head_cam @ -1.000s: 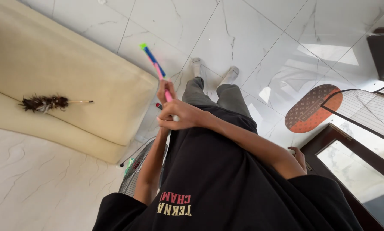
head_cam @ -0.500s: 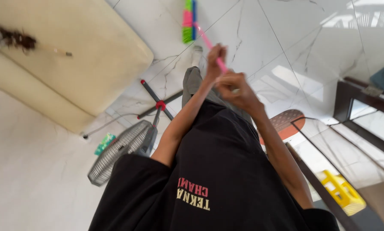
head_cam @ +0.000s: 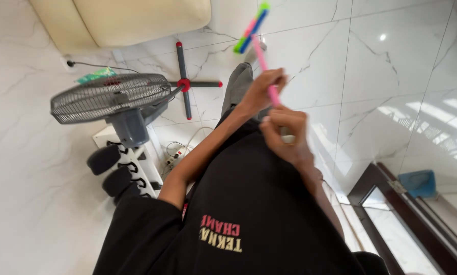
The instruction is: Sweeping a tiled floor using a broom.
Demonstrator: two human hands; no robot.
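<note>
Both hands are closed on the pink handle of a broom [head_cam: 263, 61]: the left hand [head_cam: 261, 90] wraps it further down the shaft, the right hand [head_cam: 285, 135] clamps the upper end close to the black shirt [head_cam: 249, 214]. The broom's green and blue bristle head [head_cam: 250, 28] sits out over the white marble floor [head_cam: 391, 76], just past the person's foot and not far from the cream sofa [head_cam: 121, 20]. To sweep well from here, it seems best to keep the lower grip loose enough to steer and let the upper hand drive, drawing the bristles flat along the floor in short strokes, and to steer clear of the grey standing fan [head_cam: 111, 99], its red-centred cross base [head_cam: 183, 84] and the cable and power strip [head_cam: 175, 155] lying beside it. Compared with half a second ago, the view has swung: the fan now fills the left side, the sofa has slid to the top edge, and the hands sit lower and nearer the middle.
</note>
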